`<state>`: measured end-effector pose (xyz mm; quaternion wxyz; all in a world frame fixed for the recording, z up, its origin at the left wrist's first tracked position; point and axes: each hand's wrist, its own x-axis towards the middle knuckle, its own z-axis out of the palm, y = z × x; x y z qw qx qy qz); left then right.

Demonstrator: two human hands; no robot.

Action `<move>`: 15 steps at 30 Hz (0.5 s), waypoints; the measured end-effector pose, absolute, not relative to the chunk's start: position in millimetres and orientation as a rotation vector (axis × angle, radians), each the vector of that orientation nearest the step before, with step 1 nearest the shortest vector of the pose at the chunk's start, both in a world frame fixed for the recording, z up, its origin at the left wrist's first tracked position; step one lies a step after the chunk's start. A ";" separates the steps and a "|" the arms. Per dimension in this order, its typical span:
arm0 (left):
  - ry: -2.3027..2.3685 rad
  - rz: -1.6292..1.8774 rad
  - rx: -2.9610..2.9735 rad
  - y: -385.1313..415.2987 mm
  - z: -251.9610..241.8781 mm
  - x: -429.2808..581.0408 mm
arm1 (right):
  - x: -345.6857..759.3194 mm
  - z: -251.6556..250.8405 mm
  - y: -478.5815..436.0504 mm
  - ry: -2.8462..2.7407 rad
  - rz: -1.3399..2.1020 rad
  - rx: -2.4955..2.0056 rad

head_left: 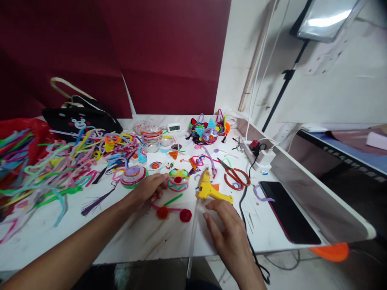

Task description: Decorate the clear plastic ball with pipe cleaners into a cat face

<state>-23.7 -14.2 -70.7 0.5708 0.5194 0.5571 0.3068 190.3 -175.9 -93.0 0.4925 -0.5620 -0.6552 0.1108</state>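
My left hand [153,187] has its fingers curled at the left edge of a clear ball [178,182] decorated as a clown face with pipe cleaners and a red nose, and pinches that edge. My right hand [226,225] is open, fingers apart and slightly bent, just below the handle of a yellow hot glue gun [208,190]. A clear glue stick [194,229] trails from the gun's back toward the table edge. In front of the ball lie a green pipe cleaner piece [173,199] and a pink pipe cleaner with two red coiled discs [185,215].
Orange-handled scissors [234,176], a black phone [288,211] and a power strip [256,157] are on the right, with a black cable [244,201] running between. Loose pipe cleaners [75,161] heap up at left. Finished ornaments [208,131] and clear half-shells [151,146] stand at the back.
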 end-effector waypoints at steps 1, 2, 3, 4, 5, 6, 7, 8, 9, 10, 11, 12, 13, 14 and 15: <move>1.324 0.713 1.249 -13.7 -71.6 -24.3 | 189.3 -93.7 -176.2 -1.596 0.261 -1.362; 1.337 0.708 1.275 -13.3 -72.4 -25.1 | 188.1 -94.6 -176.7 -1.602 0.249 -1.359; 1.351 0.704 1.305 -13.2 -73.2 -26.0 | 186.8 -95.9 -177.2 -1.608 0.236 -1.354; 1.365 0.700 1.347 -13.4 -73.8 -27.1 | 185.4 -97.3 -177.7 -1.613 0.223 -1.347; 1.378 0.694 1.405 -13.8 -74.0 -28.4 | 183.9 -98.8 -178.4 -1.618 0.215 -1.336; 1.393 0.686 1.475 -14.5 -74.0 -29.6 | 182.3 -100.4 -179.1 -1.621 0.211 -1.324; 1.409 0.674 1.556 -15.4 -73.4 -30.8 | 180.7 -102.0 -179.7 -1.620 0.213 -1.315; 1.426 0.662 1.644 -16.7 -72.3 -31.8 | 179.0 -103.6 -180.2 -1.616 0.217 -1.306; 1.449 0.661 1.726 -18.3 -70.6 -32.5 | 177.3 -105.0 -180.5 -1.604 0.220 -1.299; 1.475 0.665 1.799 -20.2 -68.4 -32.8 | 175.7 -106.4 -180.6 -1.591 0.220 -1.290; 1.506 0.683 1.867 -22.3 -65.8 -33.0 | 174.2 -107.7 -180.3 -1.582 0.214 -1.276; 1.537 0.712 1.927 -24.7 -63.1 -33.1 | 173.0 -109.1 -179.9 -1.576 0.202 -1.259; 1.563 0.738 1.975 -27.2 -60.5 -33.4 | 172.2 -110.5 -179.2 -1.576 0.186 -1.239; 1.588 0.772 2.013 -30.0 -58.3 -34.3 | 171.7 -112.0 -178.6 -1.582 0.170 -1.222; 1.607 0.811 2.043 -33.0 -56.7 -35.8 | 171.6 -113.8 -178.1 -1.591 0.161 -1.210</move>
